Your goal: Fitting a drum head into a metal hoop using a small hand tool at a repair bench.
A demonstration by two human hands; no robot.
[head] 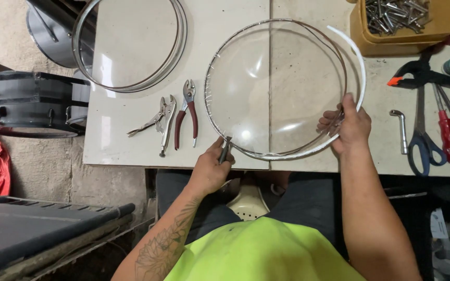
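Hands on clear round drumhead (274, 88), table (131, 119) centre. Left hand (212, 169) at hoop's 7 o'clock, closed on small dark tool (225, 150). Right hand (351, 126) pinches rim at 4 o'clock. Pliers (186, 113) lie at 9 o'clock, scissors (421, 130) at 3.

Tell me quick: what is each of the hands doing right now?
Left hand: closed around a small dark tool held against the hoop's near edge.
Right hand: gripping the hoop's right side, fingers curled over the rim.
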